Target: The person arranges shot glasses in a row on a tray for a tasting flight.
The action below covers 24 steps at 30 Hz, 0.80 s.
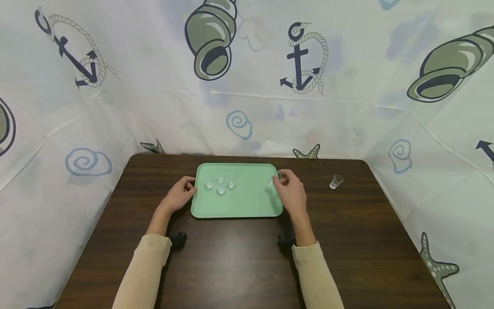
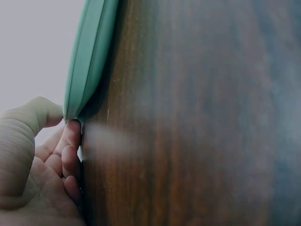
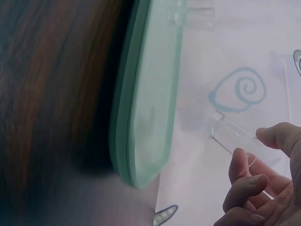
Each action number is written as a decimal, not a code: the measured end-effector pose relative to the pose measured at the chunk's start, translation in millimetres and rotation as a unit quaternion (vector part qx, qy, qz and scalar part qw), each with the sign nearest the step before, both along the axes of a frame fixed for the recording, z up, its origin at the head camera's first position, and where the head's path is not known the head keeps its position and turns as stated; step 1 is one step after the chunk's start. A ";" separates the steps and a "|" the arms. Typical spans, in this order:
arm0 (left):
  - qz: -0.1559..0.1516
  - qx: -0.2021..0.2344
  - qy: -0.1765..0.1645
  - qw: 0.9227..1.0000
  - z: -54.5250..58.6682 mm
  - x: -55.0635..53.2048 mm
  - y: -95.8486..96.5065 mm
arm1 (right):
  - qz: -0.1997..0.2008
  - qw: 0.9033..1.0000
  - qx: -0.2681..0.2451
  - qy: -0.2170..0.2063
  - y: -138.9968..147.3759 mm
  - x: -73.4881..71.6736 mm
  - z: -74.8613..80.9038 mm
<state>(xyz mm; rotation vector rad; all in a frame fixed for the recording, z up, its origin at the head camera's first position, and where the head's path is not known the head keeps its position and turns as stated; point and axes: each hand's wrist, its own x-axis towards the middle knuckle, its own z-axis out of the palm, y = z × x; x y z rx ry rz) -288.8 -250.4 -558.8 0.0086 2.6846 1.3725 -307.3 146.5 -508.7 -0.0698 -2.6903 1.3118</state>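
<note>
A pale green rectangular tray (image 1: 247,206) lies on the dark wood table. My left hand (image 1: 181,194) holds its left edge; in the left wrist view the thumb is against the tray rim (image 2: 87,61) and the fingertips lie at its underside. Several small clear shot glasses (image 1: 221,190) stand grouped on the tray's left half. Above the tray's right edge, my right hand (image 1: 290,191) pinches another clear shot glass (image 3: 233,136) between thumb and fingers. The right wrist view shows it tilted, base toward the tray, not touching it.
One more shot glass (image 1: 336,182) stands on the table (image 1: 347,231) to the right of the tray. A white cloth (image 1: 266,124) printed with shells and anchors hangs behind and around the table.
</note>
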 end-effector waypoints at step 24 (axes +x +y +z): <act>0.009 -0.010 0.000 1.000 -0.1 -1.2 -0.1 | 0.091 0.994 0.039 -0.034 -40.2 1.3 -7.4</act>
